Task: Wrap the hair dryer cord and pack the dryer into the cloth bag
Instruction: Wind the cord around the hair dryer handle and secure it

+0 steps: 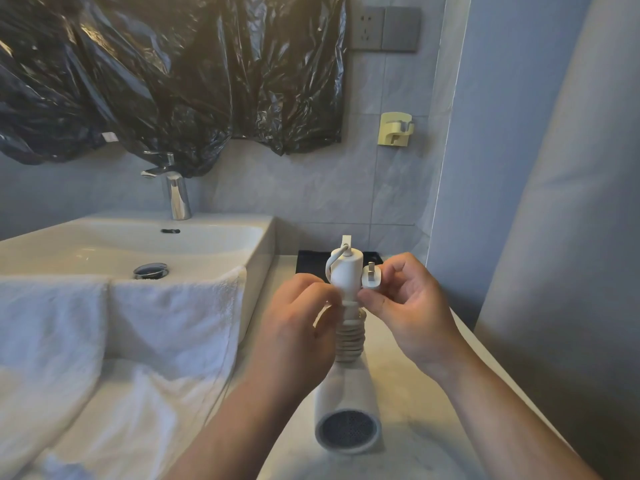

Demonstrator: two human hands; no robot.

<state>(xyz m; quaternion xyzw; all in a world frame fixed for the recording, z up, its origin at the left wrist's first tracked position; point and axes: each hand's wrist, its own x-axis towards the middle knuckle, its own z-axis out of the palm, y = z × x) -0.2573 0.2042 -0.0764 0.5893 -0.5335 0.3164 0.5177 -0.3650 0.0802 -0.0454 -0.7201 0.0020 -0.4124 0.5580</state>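
**A:** Why is the hair dryer (346,403) stood that way?

**B:** Its barrel rests on the tabletop (415,393) at 6 o'clock, grille toward you, with the handle (344,271) pointing up to 12. I'd say that keeps the handle free for winding. Your left hand (294,320) curls round the handle from 9 o'clock, probably to steady it and pin the top turn. Your right hand (412,306) comes in from 3 o'clock. The cord (349,341) is already coiled tight around the lower handle. Your right fingers pinch the plug (372,279), prongs up, just beside the handle's end, likely so you can tuck it in.

**A:** And around you?

**B:** Black plastic sheet (156,71) hangs across the wall at 11 o'clock. The sink (259,251) sits at 9 to 10 o'clock, with a white towel (138,323) draped over its near edge, close to your left forearm. A dark flat thing (311,259) lies at 12 o'clock behind the handle. I can't tell whether that's the cloth bag. If it is, you'd have to lift the dryer over to it. A small yellow hook (394,129) is on the wall at 1 o'clock.
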